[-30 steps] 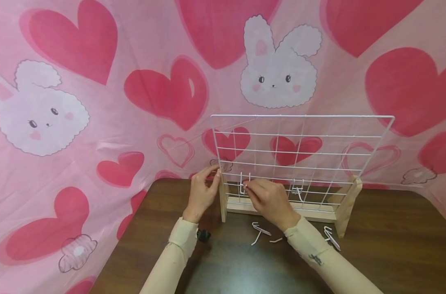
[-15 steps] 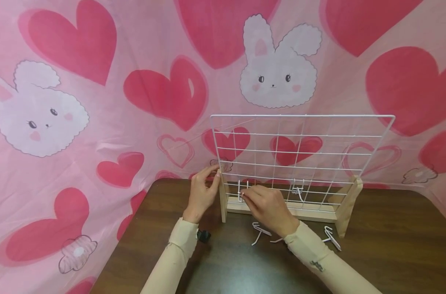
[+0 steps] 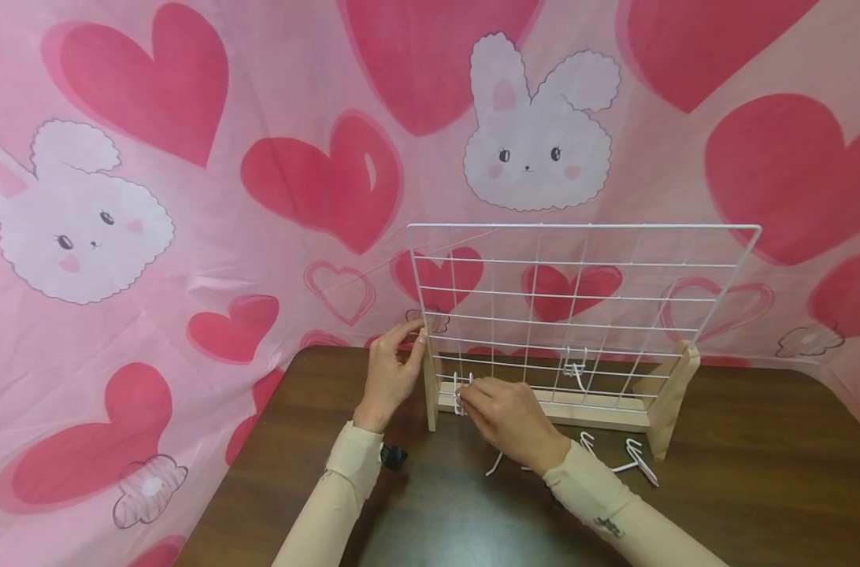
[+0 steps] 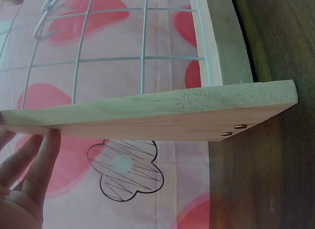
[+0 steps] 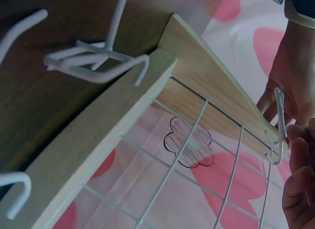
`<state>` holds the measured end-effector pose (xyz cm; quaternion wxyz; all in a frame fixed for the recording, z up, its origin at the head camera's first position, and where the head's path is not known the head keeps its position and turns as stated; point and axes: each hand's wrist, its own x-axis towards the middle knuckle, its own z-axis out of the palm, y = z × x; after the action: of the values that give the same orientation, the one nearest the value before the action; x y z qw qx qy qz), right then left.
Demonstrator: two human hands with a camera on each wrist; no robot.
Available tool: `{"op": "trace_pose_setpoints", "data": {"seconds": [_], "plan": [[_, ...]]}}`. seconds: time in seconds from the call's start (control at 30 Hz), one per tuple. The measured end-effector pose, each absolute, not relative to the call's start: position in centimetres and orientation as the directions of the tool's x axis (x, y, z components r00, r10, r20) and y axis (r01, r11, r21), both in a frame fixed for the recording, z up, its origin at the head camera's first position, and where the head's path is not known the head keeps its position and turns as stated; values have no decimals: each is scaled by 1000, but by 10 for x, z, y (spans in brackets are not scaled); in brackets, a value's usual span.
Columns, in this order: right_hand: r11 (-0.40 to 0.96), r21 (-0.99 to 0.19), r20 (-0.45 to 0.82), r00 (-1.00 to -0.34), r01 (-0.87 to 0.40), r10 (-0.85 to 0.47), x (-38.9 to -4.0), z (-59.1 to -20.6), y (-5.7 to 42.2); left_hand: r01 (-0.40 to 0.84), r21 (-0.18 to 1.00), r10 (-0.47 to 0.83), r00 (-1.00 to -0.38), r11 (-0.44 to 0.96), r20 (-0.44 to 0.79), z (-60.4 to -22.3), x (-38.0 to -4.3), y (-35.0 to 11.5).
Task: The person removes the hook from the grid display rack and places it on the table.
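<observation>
A white wire grid panel (image 3: 536, 295) stands in a wooden base, with a wooden upright (image 3: 431, 386) at its left end. My left hand (image 3: 391, 374) holds this upright near its top; in the left wrist view, fingertips (image 4: 51, 135) touch its outer face. My right hand (image 3: 511, 417) pinches a white wire hook (image 3: 457, 398) in front of the grid's lower left. The right wrist view shows the hook's (image 5: 279, 133) bent ends close to the wires; whether they touch, I cannot tell. Another white hook (image 3: 575, 368) hangs on the grid farther right.
Several white hooks lie on the dark wooden table (image 3: 430, 520) before the stand, including one hook (image 3: 639, 463) at the right, partly hidden by my right arm. A small black object (image 3: 393, 457) is beside my left wrist. Behind hangs a pink heart-patterned cloth (image 3: 295, 94).
My right hand has moved down and slightly left along the grid with the hook. One table hook beside the right forearm has come into view. The left hand has stayed put.
</observation>
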<state>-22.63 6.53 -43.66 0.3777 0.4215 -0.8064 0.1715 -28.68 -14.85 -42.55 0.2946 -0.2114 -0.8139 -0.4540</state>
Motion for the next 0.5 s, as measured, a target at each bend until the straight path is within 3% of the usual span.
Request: {"op": "trace_pose_setpoints", "data": {"seconds": [0.5], "plan": [[591, 16, 692, -418, -807, -589, -223, -456, 60, 603, 613, 73, -741, 510, 668, -428, -289, -149]]}}
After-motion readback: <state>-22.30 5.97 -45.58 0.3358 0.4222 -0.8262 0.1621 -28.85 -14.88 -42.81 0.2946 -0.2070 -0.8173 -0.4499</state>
